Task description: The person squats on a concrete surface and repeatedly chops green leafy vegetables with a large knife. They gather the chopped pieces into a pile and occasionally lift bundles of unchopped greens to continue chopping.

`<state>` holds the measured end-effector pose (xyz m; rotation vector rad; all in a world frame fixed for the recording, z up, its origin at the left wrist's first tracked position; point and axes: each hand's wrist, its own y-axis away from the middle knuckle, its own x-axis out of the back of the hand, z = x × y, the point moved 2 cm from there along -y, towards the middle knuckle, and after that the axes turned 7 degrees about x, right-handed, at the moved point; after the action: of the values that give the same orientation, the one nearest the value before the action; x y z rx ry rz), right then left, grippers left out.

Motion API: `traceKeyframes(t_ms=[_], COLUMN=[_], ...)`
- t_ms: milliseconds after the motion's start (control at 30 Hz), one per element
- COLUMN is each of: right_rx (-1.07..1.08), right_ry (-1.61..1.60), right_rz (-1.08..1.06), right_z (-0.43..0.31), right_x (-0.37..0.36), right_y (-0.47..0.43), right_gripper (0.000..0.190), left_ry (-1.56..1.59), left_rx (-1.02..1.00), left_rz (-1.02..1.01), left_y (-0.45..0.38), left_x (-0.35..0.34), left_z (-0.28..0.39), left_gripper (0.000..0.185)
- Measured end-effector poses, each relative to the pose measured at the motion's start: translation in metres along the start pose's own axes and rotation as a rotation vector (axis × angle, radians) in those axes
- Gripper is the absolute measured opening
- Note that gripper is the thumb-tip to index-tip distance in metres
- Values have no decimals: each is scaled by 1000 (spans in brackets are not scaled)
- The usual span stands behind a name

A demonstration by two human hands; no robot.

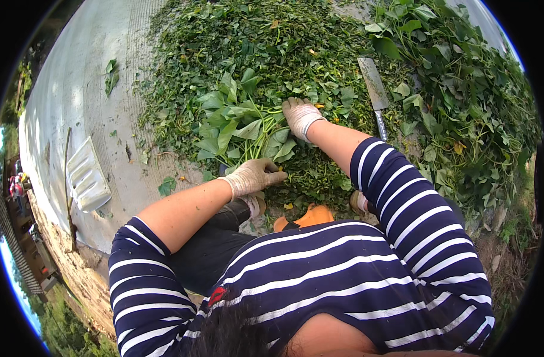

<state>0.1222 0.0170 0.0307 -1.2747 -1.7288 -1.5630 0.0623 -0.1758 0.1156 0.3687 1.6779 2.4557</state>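
Note:
A bunch of leafy green vine cuttings (241,120) lies on chopped greens in front of me, its leaves mostly to the left and pale stems running towards the right. My right hand (300,117), in a pale knitted work glove, is closed over the stems at the bunch's right side; its palm is hidden. At the bunch's near edge is my left hand (255,177), gloved alike, thumb apart from the curled fingers beside a small yellow bit. Whether it grips any stems cannot be made out. A cleaver (373,85) with leaf scraps on its blade lies right of my right hand.
Chopped leaves (236,40) spread over the concrete floor (89,85). Uncut vines (472,111) are heaped along the right. A dirty white ribbed plastic piece (88,176) and a thin stick (68,178) lie left. An orange object (310,216) sits between my feet.

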Motion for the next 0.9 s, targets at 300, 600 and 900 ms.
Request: traceKeyframes(t_ms=[300, 600, 900], right_rx=[18, 34, 40], right_ry=[5, 7, 82], right_rz=[114, 223, 121], right_z=[-5, -5, -3], right_x=[-9, -19, -13], right_y=[9, 9, 12], right_gripper=[87, 56, 68], left_ry=[1519, 1499, 1691], left_rx=[238, 549, 364], left_rz=[360, 677, 561], left_y=[-119, -168, -143], left_x=[58, 50, 16], left_z=[-27, -29, -102], left_gripper=[105, 57, 77])
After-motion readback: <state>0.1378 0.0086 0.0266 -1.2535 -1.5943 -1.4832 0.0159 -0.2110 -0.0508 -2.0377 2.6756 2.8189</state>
